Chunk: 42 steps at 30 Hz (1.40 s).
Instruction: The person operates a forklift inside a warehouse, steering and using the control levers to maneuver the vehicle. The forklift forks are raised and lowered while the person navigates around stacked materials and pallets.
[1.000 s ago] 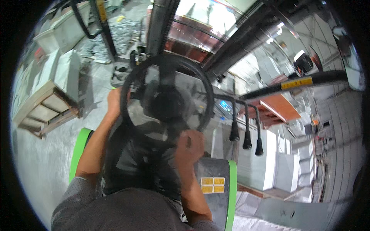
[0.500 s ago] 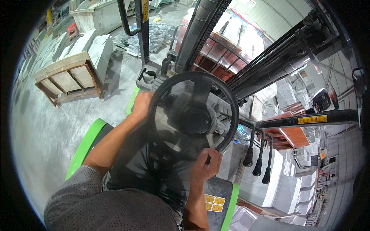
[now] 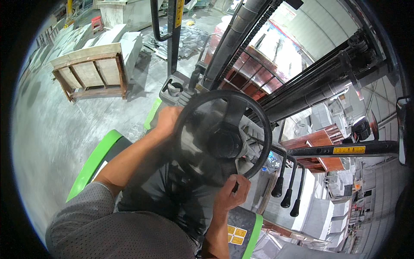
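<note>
I sit at a forklift's black steering wheel (image 3: 268,129). My right hand (image 3: 233,192) is closed at the lower right of its rim, with a dark part showing between thumb and fingers. My left hand (image 3: 169,118) is beside the rim's left edge; its fingers go out of sight behind the wheel, so what they hold is hidden. Three black levers (image 3: 286,199) with knobs stand to the right of the wheel, with neither hand on them. Ahead and left of the wheel is a grey console (image 3: 174,88) with a recess.
Through the mast (image 3: 235,36) and its load guard, reddish-brown panels (image 3: 312,144) and pale stacks show. On the left, a wooden-framed rack (image 3: 92,73) with pale slabs stands on the grey floor (image 3: 47,125). Flat scrap pieces (image 3: 187,41) lie beyond. A front post (image 3: 173,52) rises nearby.
The rack and surroundings on the left have shifted rightward in the picture, and the wheel sits slightly lower and further right. Both hands keep about the same places at the wheel.
</note>
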Motion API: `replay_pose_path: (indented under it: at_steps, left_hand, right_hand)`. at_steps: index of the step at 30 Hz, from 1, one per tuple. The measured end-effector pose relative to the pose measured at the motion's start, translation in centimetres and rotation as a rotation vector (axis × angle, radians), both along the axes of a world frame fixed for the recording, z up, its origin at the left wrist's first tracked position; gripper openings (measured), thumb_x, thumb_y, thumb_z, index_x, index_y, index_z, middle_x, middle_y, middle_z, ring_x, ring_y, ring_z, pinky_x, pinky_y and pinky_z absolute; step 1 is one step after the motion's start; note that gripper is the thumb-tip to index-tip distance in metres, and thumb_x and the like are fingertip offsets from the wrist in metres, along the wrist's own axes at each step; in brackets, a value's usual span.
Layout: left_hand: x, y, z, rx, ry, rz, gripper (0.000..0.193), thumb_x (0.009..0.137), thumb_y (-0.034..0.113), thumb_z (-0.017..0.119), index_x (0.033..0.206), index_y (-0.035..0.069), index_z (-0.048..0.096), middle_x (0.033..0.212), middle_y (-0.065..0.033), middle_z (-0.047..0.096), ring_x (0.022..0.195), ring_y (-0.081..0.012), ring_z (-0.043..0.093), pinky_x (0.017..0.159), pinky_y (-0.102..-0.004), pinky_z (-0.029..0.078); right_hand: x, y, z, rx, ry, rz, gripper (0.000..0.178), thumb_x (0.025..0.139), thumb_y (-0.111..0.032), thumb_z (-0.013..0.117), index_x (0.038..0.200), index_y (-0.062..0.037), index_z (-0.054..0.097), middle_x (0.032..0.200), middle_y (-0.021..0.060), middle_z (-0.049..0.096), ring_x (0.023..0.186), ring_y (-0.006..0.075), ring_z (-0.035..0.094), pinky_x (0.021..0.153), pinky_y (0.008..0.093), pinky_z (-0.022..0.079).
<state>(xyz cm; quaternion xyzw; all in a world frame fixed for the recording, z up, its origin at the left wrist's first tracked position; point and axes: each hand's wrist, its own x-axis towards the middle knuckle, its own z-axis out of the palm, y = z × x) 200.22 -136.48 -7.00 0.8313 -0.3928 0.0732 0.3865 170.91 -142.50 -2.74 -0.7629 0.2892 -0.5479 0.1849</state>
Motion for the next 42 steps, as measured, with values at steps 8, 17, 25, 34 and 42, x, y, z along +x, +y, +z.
replay_pose_path:
  at_steps: [8,17,25,34,42]
  left_hand:
    - [5.5,8.4,-3.7,0.019,-0.007,0.023,0.02,0.08,0.026,0.065,0.078,0.007,0.069,0.073,-0.0188,0.067,0.072,-0.0404,0.066,0.063,-0.0473,0.05]
    - [-11.2,1.3,-6.7,-0.148,-0.177,0.13,0.03,0.088,0.028,0.067,0.074,0.002,0.065,0.066,-0.0216,0.061,0.065,-0.0441,0.062,0.058,-0.0484,0.046]
    - [-20.6,14.4,-10.6,-0.038,-0.072,0.148,0.053,0.096,0.043,0.057,0.073,-0.004,0.067,0.059,-0.0239,0.06,0.062,-0.0418,0.066,0.055,-0.0477,0.045]
    - [4.1,42.1,-3.1,0.082,0.209,0.03,0.019,0.089,0.019,0.058,0.089,0.01,0.075,0.081,-0.0185,0.069,0.076,-0.0373,0.068,0.068,-0.0466,0.053]
    - [23.4,80.8,-1.0,-0.189,-0.058,0.128,0.027,0.09,0.033,0.056,0.073,0.016,0.069,0.068,-0.016,0.065,0.065,-0.0375,0.066,0.06,-0.0502,0.052]
  right_hand:
    - [3.2,8.7,-4.3,0.014,-0.012,-0.047,0.006,0.087,-0.005,0.064,0.089,0.0002,0.063,0.089,0.0148,0.065,0.08,0.03,0.061,0.071,0.0394,0.048]
    - [-12.7,0.1,-7.3,0.15,-0.016,0.065,0.01,0.088,-0.009,0.069,0.095,-0.0019,0.065,0.093,0.0136,0.064,0.08,0.029,0.061,0.067,0.0401,0.05]
    - [-24.2,13.1,-10.9,0.012,-0.109,0.054,0.011,0.085,-0.006,0.071,0.094,-0.003,0.065,0.091,0.0129,0.063,0.079,0.0296,0.061,0.068,0.0408,0.05]
    - [5.9,46.6,-4.0,0.03,0.073,0.15,0.004,0.089,-0.004,0.062,0.091,-0.001,0.063,0.093,0.0154,0.063,0.084,0.0328,0.061,0.074,0.0429,0.049]
    - [29.3,88.3,-1.5,-0.076,0.208,0.358,0.013,0.096,-0.01,0.061,0.089,0.0011,0.062,0.086,0.0139,0.061,0.078,0.0294,0.059,0.068,0.0428,0.049]
